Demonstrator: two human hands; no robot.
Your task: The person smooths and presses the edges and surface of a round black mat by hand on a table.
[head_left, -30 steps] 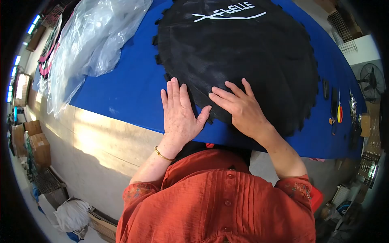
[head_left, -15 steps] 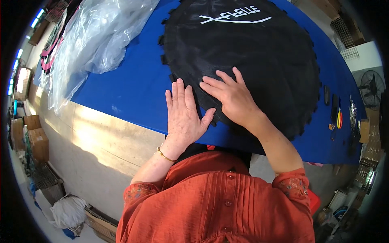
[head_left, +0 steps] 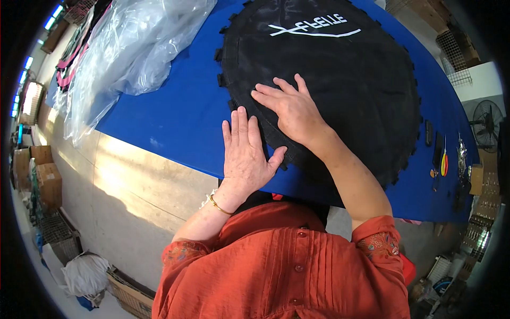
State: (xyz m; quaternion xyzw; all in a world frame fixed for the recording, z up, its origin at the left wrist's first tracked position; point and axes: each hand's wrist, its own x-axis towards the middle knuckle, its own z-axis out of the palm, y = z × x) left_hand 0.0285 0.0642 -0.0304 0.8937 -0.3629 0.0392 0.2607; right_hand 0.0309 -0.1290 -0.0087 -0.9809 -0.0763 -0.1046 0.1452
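A round black fabric piece [head_left: 350, 90] with white lettering and small tabs around its rim lies flat on the blue tabletop [head_left: 159, 127]. My left hand [head_left: 246, 151] rests at its lower left edge, palm down, with the thumb apart and touching the rim; a gold bracelet circles the wrist. Further up and to the right, my right hand [head_left: 292, 111] lies palm down on the black fabric, fingers spread, fingertips near the left rim. Neither hand holds anything.
Clear plastic sheeting [head_left: 138, 48] is heaped at the table's upper left. Near the right edge lie scissors with yellow and red handles [head_left: 444, 162] and dark tools. A fan [head_left: 486, 123] stands beyond, and cardboard boxes [head_left: 49, 183] sit on the floor at left.
My right hand has slid up and left across the fabric. The fabric, sheeting and my left hand appear slightly further right in view.
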